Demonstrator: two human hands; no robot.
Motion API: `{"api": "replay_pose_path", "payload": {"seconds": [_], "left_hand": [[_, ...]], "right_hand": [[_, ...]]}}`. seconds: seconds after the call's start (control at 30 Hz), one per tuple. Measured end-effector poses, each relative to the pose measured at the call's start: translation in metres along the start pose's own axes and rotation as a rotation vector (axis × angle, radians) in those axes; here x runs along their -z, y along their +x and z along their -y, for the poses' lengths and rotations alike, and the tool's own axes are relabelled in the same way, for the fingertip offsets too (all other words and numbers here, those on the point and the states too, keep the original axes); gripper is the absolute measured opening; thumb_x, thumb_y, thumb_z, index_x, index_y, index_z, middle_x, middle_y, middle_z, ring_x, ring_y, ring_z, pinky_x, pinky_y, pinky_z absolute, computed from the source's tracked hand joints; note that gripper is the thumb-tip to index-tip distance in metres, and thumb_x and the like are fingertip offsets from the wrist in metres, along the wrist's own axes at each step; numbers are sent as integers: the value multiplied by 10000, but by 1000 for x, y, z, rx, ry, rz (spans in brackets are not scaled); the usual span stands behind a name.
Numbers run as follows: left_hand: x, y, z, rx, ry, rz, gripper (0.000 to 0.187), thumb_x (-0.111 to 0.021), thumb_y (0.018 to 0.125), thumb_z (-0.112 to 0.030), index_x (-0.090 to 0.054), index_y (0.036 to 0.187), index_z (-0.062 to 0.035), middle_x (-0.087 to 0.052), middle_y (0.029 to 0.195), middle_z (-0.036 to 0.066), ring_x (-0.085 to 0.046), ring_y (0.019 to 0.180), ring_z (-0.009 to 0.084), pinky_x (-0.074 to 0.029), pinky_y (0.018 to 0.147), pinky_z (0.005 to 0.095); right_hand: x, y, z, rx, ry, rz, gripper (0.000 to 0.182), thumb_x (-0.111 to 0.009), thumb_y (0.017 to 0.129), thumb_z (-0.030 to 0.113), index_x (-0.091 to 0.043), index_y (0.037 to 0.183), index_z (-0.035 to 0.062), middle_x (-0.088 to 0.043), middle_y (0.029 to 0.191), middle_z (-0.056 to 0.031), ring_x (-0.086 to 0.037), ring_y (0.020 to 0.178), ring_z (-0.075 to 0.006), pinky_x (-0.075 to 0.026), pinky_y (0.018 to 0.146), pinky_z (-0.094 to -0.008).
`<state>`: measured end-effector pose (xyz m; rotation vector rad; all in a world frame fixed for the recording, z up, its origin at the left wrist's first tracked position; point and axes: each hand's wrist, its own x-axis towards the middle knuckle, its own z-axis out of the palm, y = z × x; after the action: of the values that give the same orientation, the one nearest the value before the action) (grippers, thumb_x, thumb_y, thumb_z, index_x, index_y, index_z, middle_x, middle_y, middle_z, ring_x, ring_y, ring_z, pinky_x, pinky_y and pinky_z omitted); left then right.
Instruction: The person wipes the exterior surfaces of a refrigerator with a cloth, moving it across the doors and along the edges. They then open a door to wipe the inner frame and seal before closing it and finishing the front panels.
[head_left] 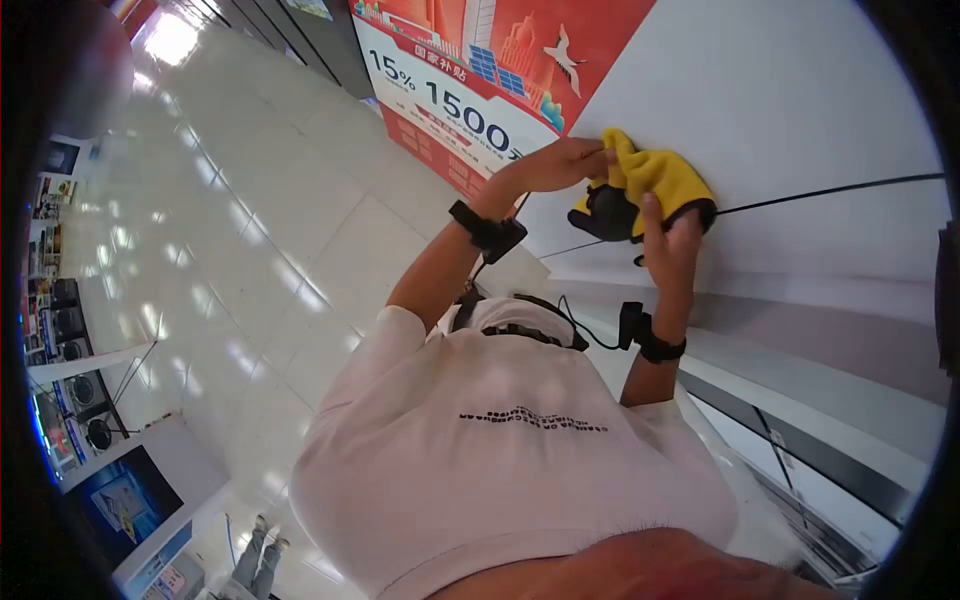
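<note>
A yellow microfiber cloth (668,178) with a dark grey reverse side and black edging is bunched up in front of a white panel (800,110). My left hand (568,164) pinches its upper left edge, fingers closed. From below, my right hand (672,245) grips the lower right part, the thumb lying over the cloth and the other fingers partly hidden by it. Part of the grey side (610,212) hangs folded between both hands. Each wrist wears a black strap with a small box, the left (488,232) and the right (650,335).
A red and white poster (470,90) stands just beyond my left hand. A thin dark seam (830,192) crosses the white panel. Glossy floor tiles (230,250) stretch to the left, with shelved appliances (80,390) and a person's legs (260,560) farther off. A cable (590,335) hangs near my waist.
</note>
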<state>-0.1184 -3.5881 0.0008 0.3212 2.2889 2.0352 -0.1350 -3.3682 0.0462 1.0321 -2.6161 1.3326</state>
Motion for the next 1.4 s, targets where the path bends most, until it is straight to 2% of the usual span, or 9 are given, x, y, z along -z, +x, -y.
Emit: {"api": "replay_pose_path", "payload": {"seconds": [0.17,0.33,0.5,0.77,0.83,0.93,1.0,1.23,1.4], "left_hand": [[-12,2,-4,39,234,137,408,-457,1010,-298,-502,1257,23,-639,1101,164,-596,1039,255,-447,939,360],[-47,-1,84,221,203,265,315,-472,996,-240,-537,1209,-17,-625,1136,177,-578,1056,316,-441,932,381],[-99,-8,262,-16,147,-145,267,-529,914,-95,-571,1174,-53,-624,1164,169,-554,1125,347,-443,929,397],[-34,5,175,441,411,-93,304,-540,899,-237,-623,1063,4,-666,968,203,-642,928,327,-496,815,398],[-21,-2,160,188,342,-397,405,-518,911,-348,-646,837,29,-665,804,217,-664,793,350,-525,710,406],[1,-13,71,166,205,-563,347,-503,936,-297,-657,903,12,-654,906,227,-643,847,343,-511,754,387],[13,-5,42,-408,520,-988,262,-470,966,-213,-618,1049,-13,-612,1027,222,-601,940,353,-482,815,371],[-8,12,112,-378,-136,-650,337,-380,998,-136,-406,1319,-38,-568,1220,153,-539,1131,227,-425,959,355],[16,-52,111,-98,-251,-394,223,-464,1007,-211,-456,1140,-32,-506,923,49,-457,894,109,-423,795,278]], "right_hand": [[-10,4,-4,-36,373,-243,328,-615,927,167,-530,1160,-48,-638,1078,-111,-609,969,-235,-464,888,-360],[-47,2,-53,-167,-127,127,406,-568,934,287,-540,1178,-36,-611,1134,-258,-586,1066,-390,-454,931,-418],[-103,-16,-130,-224,-363,466,450,-540,919,281,-526,1218,-54,-598,1115,-311,-568,1065,-440,-450,926,-464],[-83,-7,-84,-88,-322,316,384,-498,942,285,-508,1113,-59,-604,980,-329,-573,925,-493,-447,816,-543],[-62,6,-45,-106,-208,244,390,-507,951,306,-507,1071,-66,-601,950,-330,-569,913,-499,-453,792,-532],[-44,18,-10,38,-69,82,385,-546,953,319,-533,1017,-60,-607,950,-310,-574,893,-491,-459,772,-512],[-45,27,1,153,29,-24,376,-557,950,311,-537,1008,-60,-609,951,-307,-574,896,-489,-460,770,-509],[-96,34,-13,5,-229,164,390,-533,947,308,-524,1083,-57,-589,998,-325,-557,939,-488,-456,810,-511],[-149,34,-40,219,-123,147,620,-590,889,269,-347,1345,-74,-459,1288,-334,-450,1183,-487,-377,1010,-478]]}}
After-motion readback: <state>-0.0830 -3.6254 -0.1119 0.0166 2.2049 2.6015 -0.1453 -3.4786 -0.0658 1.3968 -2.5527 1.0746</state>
